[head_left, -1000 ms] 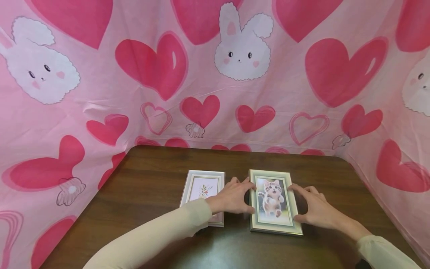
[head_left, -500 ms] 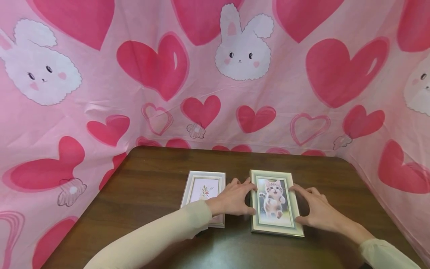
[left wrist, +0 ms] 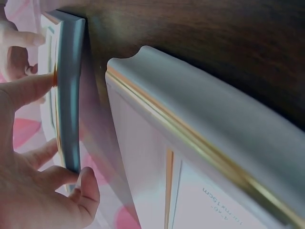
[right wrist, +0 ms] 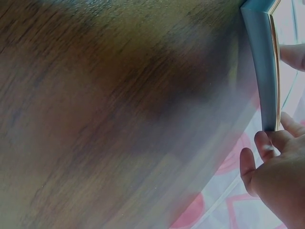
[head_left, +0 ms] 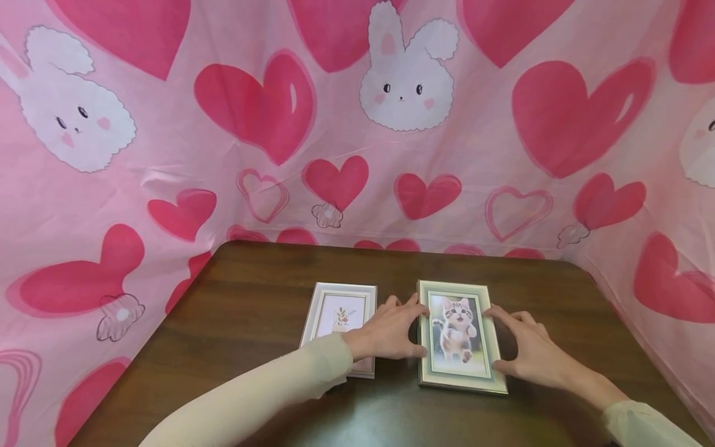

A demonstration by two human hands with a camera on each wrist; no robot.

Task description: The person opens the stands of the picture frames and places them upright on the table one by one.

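A pale greenish-gold picture frame point(head_left: 462, 385) with a kitten photo point(head_left: 457, 332) lies face up, right of centre. My left hand point(head_left: 388, 334) holds its left edge between spread thumb and fingers; in the left wrist view, the fingertips sit along the frame's side point(left wrist: 71, 95). On the opposite edge, my right hand point(head_left: 536, 355) grips the same way, thumb nearer me. The right wrist view catches its fingers point(right wrist: 281, 140) around the frame's corner. A white picture frame point(head_left: 349, 289) with a flower print lies left of it, partly hidden under my left hand and sleeve.
Both frames are on a dark brown wooden table point(head_left: 257, 273) with rounded far corners. A pink cloth point(head_left: 469, 143) printed with hearts and rabbits surrounds it behind and at the sides. A narrow strip of tabletop separates the two frames.
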